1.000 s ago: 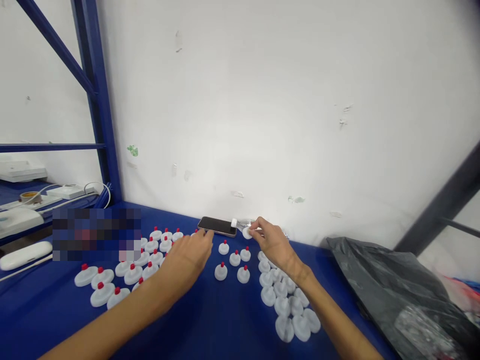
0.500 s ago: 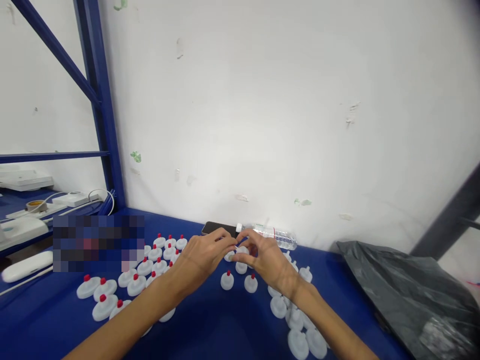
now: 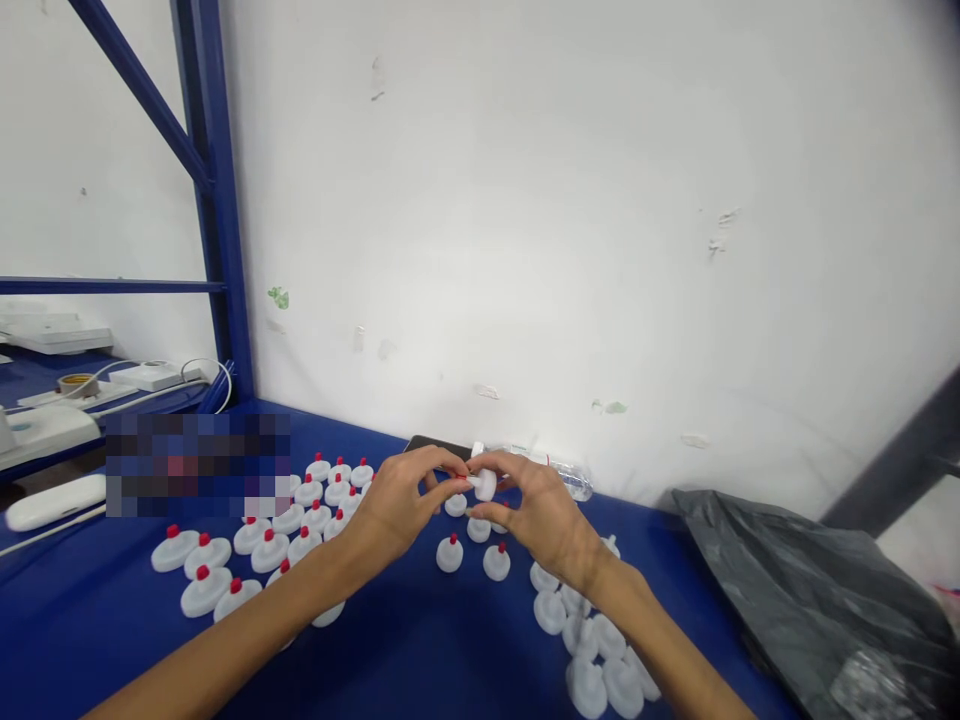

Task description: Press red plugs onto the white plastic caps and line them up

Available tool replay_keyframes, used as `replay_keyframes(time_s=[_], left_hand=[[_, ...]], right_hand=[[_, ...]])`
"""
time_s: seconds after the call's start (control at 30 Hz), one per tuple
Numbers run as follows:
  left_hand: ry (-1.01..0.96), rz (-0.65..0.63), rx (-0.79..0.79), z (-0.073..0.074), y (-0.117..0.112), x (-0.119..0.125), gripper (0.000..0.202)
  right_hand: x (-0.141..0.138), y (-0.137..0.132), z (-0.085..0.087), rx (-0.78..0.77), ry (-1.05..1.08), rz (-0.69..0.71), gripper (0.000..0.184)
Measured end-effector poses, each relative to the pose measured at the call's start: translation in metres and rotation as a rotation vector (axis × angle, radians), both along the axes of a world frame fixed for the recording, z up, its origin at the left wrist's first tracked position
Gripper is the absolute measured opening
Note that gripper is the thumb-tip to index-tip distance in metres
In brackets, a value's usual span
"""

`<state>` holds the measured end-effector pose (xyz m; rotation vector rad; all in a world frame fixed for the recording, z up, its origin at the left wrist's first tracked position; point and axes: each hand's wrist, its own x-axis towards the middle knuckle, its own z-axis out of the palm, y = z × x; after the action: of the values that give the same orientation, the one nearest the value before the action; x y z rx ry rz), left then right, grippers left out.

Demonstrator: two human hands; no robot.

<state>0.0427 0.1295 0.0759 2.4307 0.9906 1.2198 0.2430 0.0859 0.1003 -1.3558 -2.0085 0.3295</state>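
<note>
A white, round plastic cap with a narrow spout [image 3: 487, 486] tilts sideways below frame centre; the right hand [image 3: 546, 512] grips its disc between curved fingers, the left hand [image 3: 401, 497] pinches a small red tip [image 3: 462, 477] at the spout.

Through one head-worn camera, I look forward and down across a nearby blue table [image 3: 427, 640] toward the white wall [image 3: 525, 220] behind.

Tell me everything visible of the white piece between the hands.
The white piece looks plastic, with a round body and narrow stem. It is held above the blue table, tipped sideways, stem pointing left. The right hand grips the body; the left hand pinches at the stem's end, where a red tip shows. Whether that is seated is unclear.
</note>
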Motion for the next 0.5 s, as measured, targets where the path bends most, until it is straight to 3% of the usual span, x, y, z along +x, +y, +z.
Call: replay_keyframes(time_s=[0.17,0.3,0.5], left_hand=[[0.065,-0.003,0.036,-0.001,0.003,-0.004,0.032],[0.176,-0.027,0.074,-0.002,0.004,-0.008,0.044],[0.166,-0.078,0.044,0.000,-0.003,-0.007,0.037]], right_hand=[[0.004,-0.004,0.002,0.017,0.038,0.005,0.050],[0.002,-0.008,0.006,-0.021,0.106,0.073,0.031],[0.002,-0.013,0.009,-0.008,0.156,0.166,0.017]])
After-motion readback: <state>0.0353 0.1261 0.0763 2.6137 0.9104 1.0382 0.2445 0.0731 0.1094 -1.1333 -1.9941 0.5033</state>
